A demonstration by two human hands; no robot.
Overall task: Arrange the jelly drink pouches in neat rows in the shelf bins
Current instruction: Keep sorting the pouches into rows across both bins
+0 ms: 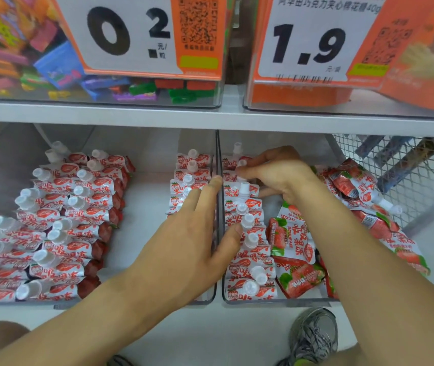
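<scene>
Red-and-white strawberry jelly drink pouches with white caps fill two clear shelf bins. The left bin (136,303) holds two neat rows (60,223) on its left and a third row (188,178) against its right wall. In the right bin (276,301), one upright row (247,233) runs along the left wall, and loose pouches (297,241) lie flat beside it. My left hand (192,233) straddles the wall between the bins, fingers straight over the third row, thumb touching the right bin's row. My right hand (276,173) pinches a pouch (240,170) at the back of that row.
The shelf above carries clear bins of mixed candy (99,83) and orange packets, with price cards reading 0.2 (128,30) and 1.9 (308,43). A wire basket (406,167) stands at the right. A grey shoe (313,336) is on the floor below the bins.
</scene>
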